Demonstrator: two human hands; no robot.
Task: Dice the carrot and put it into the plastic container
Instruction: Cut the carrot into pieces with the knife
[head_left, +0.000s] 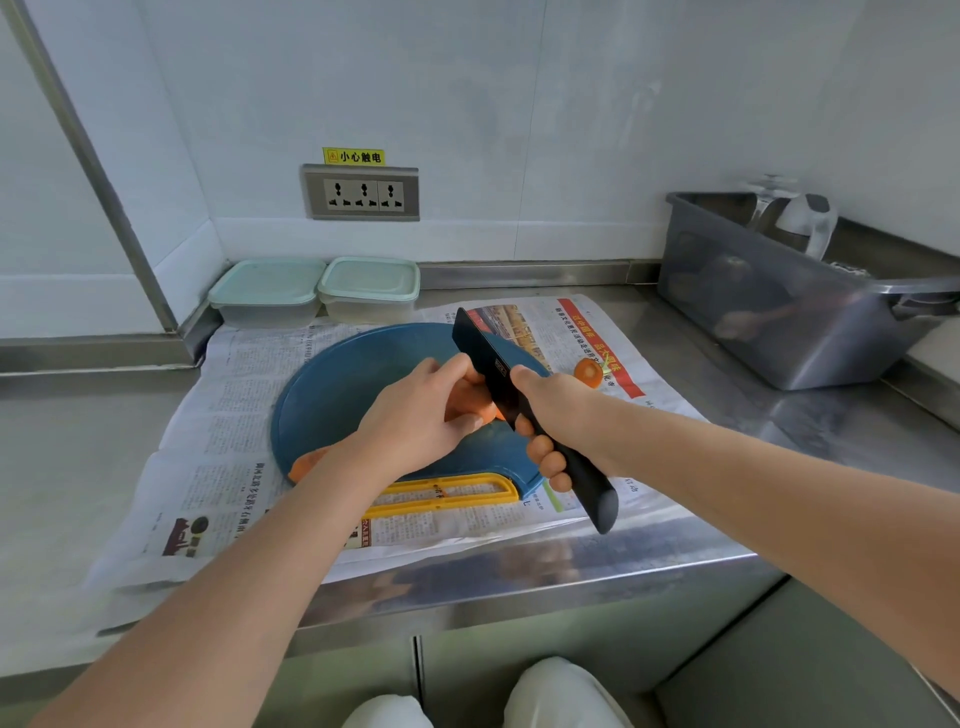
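An orange carrot piece (470, 400) lies on the round blue cutting board (332, 384), pinned under my left hand (415, 421). My right hand (556, 415) grips the handle of a black knife (488, 364), whose blade stands against the carrot beside my left fingers. Another carrot piece (304, 462) pokes out from under my left wrist at the board's near-left edge. A cut carrot end (588, 372) rests on the newspaper to the right of the board. Two lidded plastic containers (267, 291) (370, 288) stand side by side at the back wall.
Newspaper (228, 415) covers the steel counter under the board. A grey plastic bin (779, 306) sits at the back right, with a tap behind it. A wall socket (362, 193) is above the containers. The board's yellow handle (447, 493) points toward the counter's front edge.
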